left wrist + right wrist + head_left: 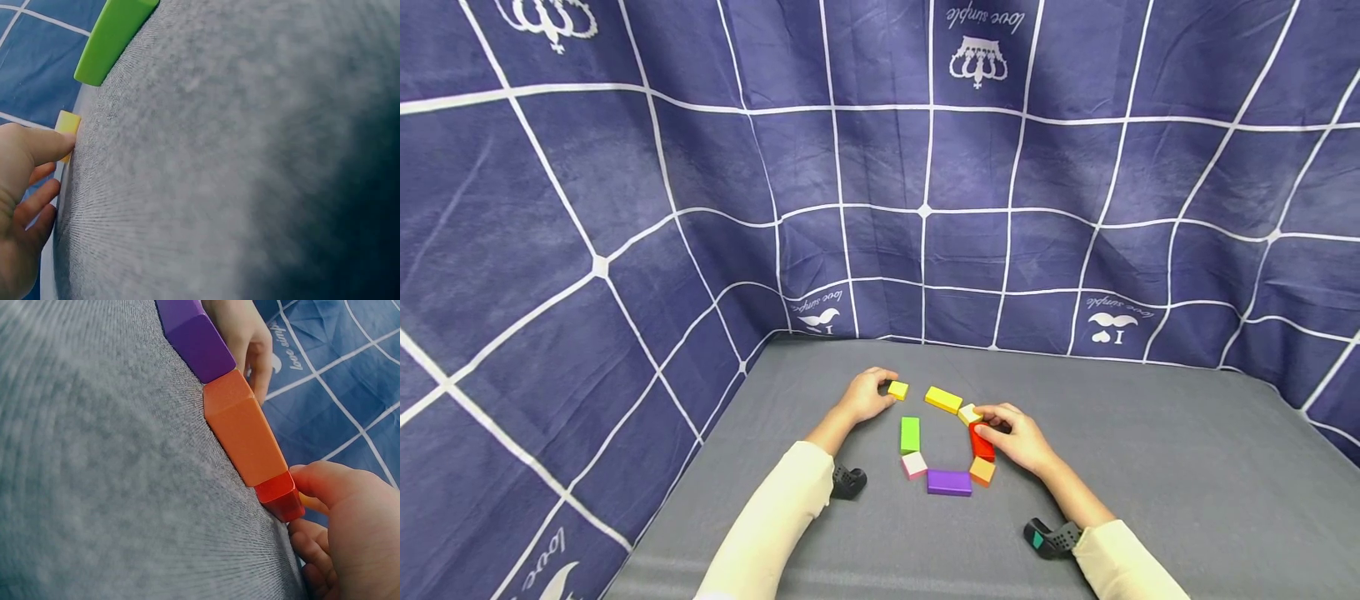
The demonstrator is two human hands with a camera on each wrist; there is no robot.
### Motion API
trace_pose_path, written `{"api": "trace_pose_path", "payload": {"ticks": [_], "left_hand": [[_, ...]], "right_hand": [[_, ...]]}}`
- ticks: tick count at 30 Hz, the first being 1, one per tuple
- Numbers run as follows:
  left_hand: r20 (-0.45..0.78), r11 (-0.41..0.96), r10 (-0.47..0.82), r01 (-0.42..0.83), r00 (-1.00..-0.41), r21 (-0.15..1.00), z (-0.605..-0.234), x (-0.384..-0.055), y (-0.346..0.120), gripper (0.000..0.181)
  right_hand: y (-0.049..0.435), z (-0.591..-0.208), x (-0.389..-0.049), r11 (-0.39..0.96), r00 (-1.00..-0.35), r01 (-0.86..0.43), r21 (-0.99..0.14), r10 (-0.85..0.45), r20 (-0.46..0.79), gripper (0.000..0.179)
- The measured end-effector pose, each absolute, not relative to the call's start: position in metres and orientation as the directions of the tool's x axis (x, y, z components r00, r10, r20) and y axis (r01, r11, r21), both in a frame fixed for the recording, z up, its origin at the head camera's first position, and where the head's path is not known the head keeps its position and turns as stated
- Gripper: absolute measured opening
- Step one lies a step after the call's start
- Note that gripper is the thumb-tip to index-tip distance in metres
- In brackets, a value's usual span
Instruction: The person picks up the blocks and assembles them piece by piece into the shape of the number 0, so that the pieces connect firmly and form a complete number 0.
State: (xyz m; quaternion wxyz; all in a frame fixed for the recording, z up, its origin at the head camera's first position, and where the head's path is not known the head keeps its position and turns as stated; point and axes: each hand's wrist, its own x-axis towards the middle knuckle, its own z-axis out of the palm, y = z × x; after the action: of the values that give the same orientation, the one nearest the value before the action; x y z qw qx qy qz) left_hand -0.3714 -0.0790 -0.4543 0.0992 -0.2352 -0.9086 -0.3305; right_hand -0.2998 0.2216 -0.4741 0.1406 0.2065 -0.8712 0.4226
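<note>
My left hand pinches a small yellow block between thumb and fingers at the far left of a ring of blocks. In the left wrist view the thumb lies against this block. On the right side, my right hand holds the long red block near its far end, its thumb on the red block's side in the right wrist view. The right index fingertip is close to a small pale yellow block; whether it touches cannot be told.
Around the ring lie a long yellow block, a green block, a pink block, a purple block and an orange block. They sit on a grey cloth surface, with a blue checked curtain behind.
</note>
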Motion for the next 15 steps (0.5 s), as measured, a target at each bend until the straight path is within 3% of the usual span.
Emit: {"api": "trace_pose_path", "payload": {"ticks": [15], "left_hand": [[0.359,0.638,0.410,0.545,-0.838,0.544,-0.4506,-0.3683,-0.0776,0.028]], "right_hand": [[0.2221,-0.4735,-0.2997,0.554,-0.878,-0.474,-0.685,-0.235,0.417,0.028]]}}
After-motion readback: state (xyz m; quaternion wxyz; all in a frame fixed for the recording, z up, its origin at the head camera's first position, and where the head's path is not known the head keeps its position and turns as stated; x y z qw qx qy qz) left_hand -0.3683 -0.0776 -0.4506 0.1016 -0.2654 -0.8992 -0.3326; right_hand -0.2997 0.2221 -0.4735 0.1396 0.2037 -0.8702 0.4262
